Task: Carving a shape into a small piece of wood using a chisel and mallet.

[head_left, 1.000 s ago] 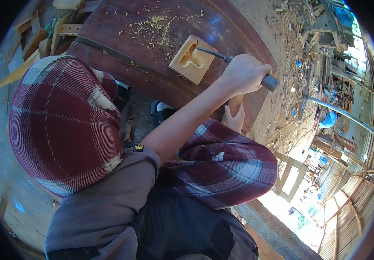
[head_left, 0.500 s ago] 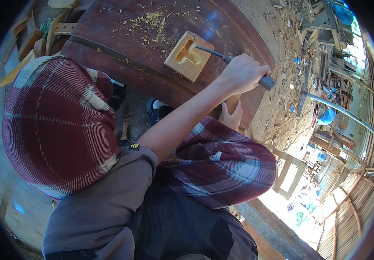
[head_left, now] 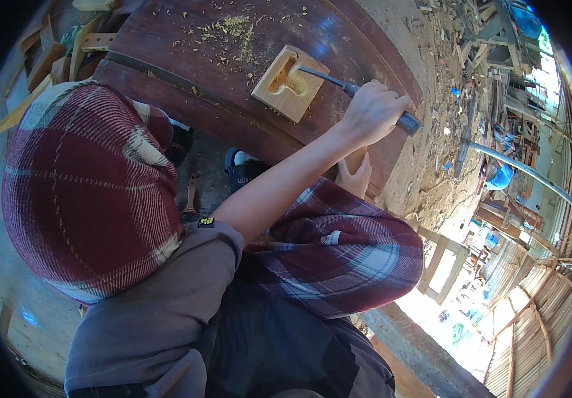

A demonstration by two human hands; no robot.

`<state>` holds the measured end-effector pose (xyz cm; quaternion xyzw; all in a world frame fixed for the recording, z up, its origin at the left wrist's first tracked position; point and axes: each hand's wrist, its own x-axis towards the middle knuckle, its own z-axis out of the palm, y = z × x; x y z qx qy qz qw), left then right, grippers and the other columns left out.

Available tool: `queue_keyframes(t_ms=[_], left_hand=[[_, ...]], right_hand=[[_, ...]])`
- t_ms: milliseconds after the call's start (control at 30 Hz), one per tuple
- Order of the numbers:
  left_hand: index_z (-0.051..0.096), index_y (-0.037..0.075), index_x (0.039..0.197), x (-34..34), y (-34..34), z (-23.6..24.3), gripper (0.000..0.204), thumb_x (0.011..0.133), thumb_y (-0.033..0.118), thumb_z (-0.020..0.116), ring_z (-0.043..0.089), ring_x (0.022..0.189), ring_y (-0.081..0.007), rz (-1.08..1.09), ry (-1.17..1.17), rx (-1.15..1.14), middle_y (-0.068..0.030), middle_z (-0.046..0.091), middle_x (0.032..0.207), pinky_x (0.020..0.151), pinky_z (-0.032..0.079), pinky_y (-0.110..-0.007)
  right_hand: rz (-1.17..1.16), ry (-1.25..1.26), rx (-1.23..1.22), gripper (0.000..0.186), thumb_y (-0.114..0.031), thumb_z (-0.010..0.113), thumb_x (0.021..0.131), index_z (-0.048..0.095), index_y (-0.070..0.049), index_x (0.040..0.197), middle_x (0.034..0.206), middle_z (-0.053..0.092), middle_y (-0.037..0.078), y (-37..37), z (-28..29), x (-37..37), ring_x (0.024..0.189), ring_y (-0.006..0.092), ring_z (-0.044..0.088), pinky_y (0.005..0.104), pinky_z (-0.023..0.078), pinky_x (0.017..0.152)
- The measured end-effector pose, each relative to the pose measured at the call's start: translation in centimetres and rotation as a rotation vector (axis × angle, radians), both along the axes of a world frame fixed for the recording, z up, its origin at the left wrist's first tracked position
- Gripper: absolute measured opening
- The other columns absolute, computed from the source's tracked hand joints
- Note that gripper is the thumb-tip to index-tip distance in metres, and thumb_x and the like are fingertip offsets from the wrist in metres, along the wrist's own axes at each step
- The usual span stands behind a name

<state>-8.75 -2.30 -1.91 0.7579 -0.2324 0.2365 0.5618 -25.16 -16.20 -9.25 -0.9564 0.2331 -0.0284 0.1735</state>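
Note:
A pale wooden block (head_left: 279, 101) with a carved, branching hollow lies on the dark red-brown wooden tabletop (head_left: 233, 86). My left hand (head_left: 375, 114) is closed around the dark handle of a gouge (head_left: 329, 78), and the handle's thick butt sticks out past the fist. The gouge's thin metal blade points left, its tip at the edge of the hollow. Below that forearm, my right hand (head_left: 355, 180) grips a brown wooden piece (head_left: 357, 158) near the table's edge. Most of this piece and the right arm are hidden.
Wood shavings (head_left: 233, 33) are scattered on the tabletop behind the block. Wood offcuts (head_left: 54, 60) are piled at the far left. My plaid-covered knees (head_left: 359, 265) rise at both sides. A brush (head_left: 191, 192) lies on the floor between them. Scrap wood litters the ground at right.
Both hands keep their grips and the gouge tip stays at the hollow. Only a very slight shift of the picture shows.

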Motion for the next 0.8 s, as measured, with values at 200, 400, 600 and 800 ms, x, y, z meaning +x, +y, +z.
queue_keyframes(t_ms=[200, 400, 600, 800], left_hand=[[0.057, 0.013, 0.08, 0.7, -1.4, -0.2, 0.027, 0.059, 0.01, 0.073, 0.061, 0.075, -0.0218, 0.012, 0.062, 0.009, -0.0001, 0.058, 0.067, 0.062, 0.041, -0.036], [0.056, 0.014, 0.078, 0.9, -1.7, -0.7, 0.022, 0.061, 0.01, 0.071, 0.06, 0.071, -0.0228, 0.025, 0.086, -0.019, -0.0008, 0.059, 0.066, 0.062, 0.041, -0.036], [0.056, 0.014, 0.075, 0.3, -2.1, -0.8, 0.015, 0.065, 0.011, 0.067, 0.059, 0.069, -0.0222, 0.027, 0.042, -0.001, -0.001, 0.059, 0.066, 0.062, 0.041, -0.036], [0.056, 0.014, 0.073, -0.3, -2.7, -1.9, 0.008, 0.069, 0.012, 0.063, 0.059, 0.068, -0.0205, 0.023, 0.009, 0.017, -0.0014, 0.058, 0.063, 0.062, 0.04, -0.035]], right_hand=[[-0.004, -0.078, -0.041, 0.07, -0.035, 0.07, 0.082, 0.041, 0.006, 0.13, 0.107, 0.056, 0.022, -0.8, -0.2, -0.6, 0.102, 0.0365, 0.056, 0.041, 0.044, 0.09], [-0.476, -0.185, 0.51, 0.05, -0.022, 0.071, 0.079, 0.051, 0.005, 0.116, 0.082, 0.06, 0.011, 0.6, 5.6, -0.2, 0.069, 0.0215, 0.06, 0.0292, 0.048, 0.062], [-0.52, -0.532, 0.872, 0.034, -0.014, 0.065, 0.075, 0.055, -0.001, 0.105, 0.079, 0.057, 0.009, 2.4, 11.8, -0.3, 0.06, 0.015, 0.054, 0.0271, 0.043, 0.05], [-0.323, -0.37, 0.63, 0.04, -0.013, 0.071, 0.072, 0.055, 0.002, 0.105, 0.076, 0.056, 0.009, 2.0, 8.2, -1.7, 0.063, 0.0165, 0.054, 0.0319, 0.048, 0.062]])
